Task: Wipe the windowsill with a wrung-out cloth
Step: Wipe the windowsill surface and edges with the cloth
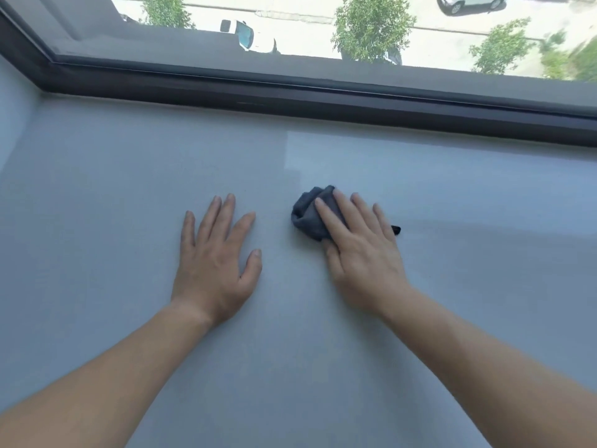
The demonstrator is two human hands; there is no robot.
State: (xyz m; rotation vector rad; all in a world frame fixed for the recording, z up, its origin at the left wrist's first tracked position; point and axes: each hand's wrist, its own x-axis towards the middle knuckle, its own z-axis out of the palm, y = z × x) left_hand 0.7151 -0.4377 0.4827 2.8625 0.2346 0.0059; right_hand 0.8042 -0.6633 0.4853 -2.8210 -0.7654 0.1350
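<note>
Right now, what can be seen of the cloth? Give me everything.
The cloth is dark grey, soft-looking fabric, bunched into a crumpled wad. It lies on the pale windowsill, short of the dark window frame. The right hand presses it with straight fingers, covering its right part; a small dark corner pokes out beyond the little finger. The left hand rests apart from it. Dampness cannot be told.

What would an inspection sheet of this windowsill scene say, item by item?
Surface: pale grey windowsill, smooth.
Job's things: dark grey cloth, bunched, lying on the sill.
Clutter: nothing seen.
Hands: left hand flat on the sill, holding nothing; right hand pressing the cloth with straight fingers.
Cables: nothing seen.
Surroundings: dark window frame; trees and parked cars outside, below.
</note>
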